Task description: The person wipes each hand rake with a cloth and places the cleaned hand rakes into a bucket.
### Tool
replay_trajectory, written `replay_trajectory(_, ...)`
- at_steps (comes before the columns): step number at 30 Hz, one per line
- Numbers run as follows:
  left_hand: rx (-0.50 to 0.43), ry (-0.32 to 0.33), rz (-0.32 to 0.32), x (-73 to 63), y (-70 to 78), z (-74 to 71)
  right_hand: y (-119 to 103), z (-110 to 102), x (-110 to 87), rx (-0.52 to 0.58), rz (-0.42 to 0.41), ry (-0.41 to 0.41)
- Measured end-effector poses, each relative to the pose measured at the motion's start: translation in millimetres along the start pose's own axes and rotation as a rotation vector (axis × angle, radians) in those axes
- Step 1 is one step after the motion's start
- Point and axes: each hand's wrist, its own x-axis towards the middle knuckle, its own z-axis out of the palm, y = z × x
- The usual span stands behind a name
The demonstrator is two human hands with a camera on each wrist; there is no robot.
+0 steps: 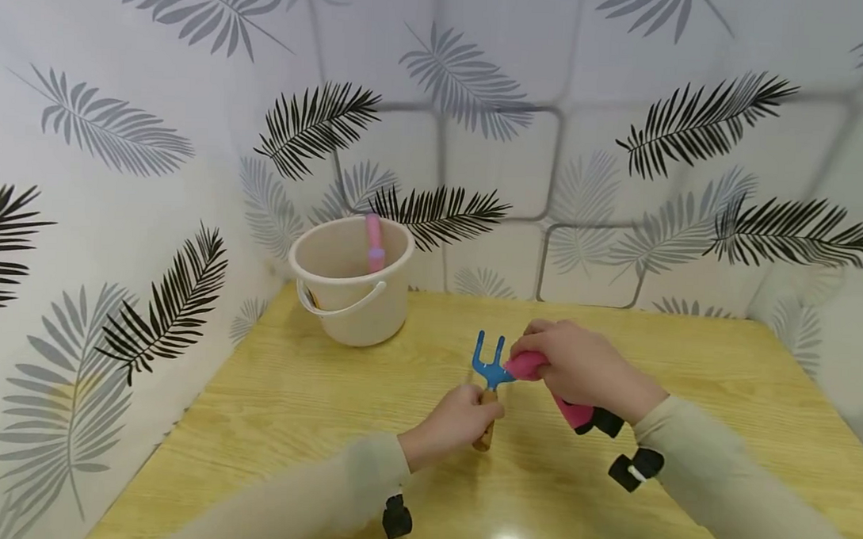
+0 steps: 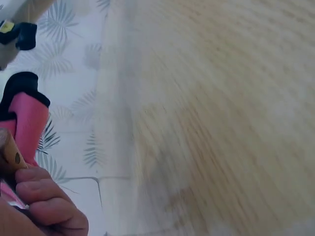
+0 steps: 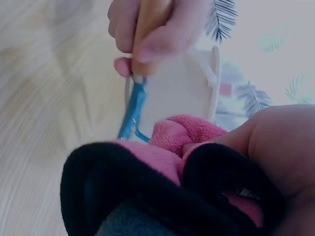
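Note:
My left hand (image 1: 455, 423) grips the wooden handle (image 1: 484, 439) of a small hand fork with a blue head (image 1: 493, 373), its tines pointing away from me over the table. A pink fuzzy cloth (image 1: 526, 366) with black edging is bunched in my right hand (image 1: 585, 368), pressed against the right side of the blue head. In the right wrist view the cloth (image 3: 184, 132) hides part of the blue metal (image 3: 132, 110). Only the handle's end (image 2: 11, 152) shows beside the fingers in the left wrist view.
A cream bucket (image 1: 365, 319) with its bail handle hanging down stands at the table's back left. Inside it leans a pink-handled tool (image 1: 374, 236), its lower end hidden. Leaf-patterned curtains (image 1: 493, 153) border the wood-grain table (image 1: 306, 400) at the back and sides.

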Motion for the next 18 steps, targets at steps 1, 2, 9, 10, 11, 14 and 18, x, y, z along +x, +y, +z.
replay_trajectory(1,-0.013,0.006,0.005,-3.1,0.0,1.4,-2.1,3.6,3.6,-0.009,-0.019,-0.012)
replay_trajectory(2,-0.021,0.014,0.009,-5.5,-0.2,2.6,-4.8,7.1,6.7,-0.015,-0.036,-0.021)
replay_trajectory(9,-0.051,0.05,0.034,-8.7,-0.4,4.2,-19.1,25.2,21.7,-0.127,-0.022,-0.013)
replay_trajectory(10,-0.053,0.054,0.037,-8.2,-0.5,3.4,-20.0,26.6,22.5,-0.143,-0.011,-0.008)
replay_trajectory(11,-0.063,0.056,0.036,-7.7,-0.1,2.6,-21.3,27.2,22.8,-0.155,-0.007,-0.003)
replay_trajectory(14,-0.056,0.053,0.036,-8.1,-0.3,0.4,-26.0,29.0,21.2,-0.151,-0.016,-0.008)
replay_trajectory(18,0.011,0.057,0.031,-13.8,-1.8,0.9,-30.8,32.6,19.9,-0.122,-0.04,-0.011)
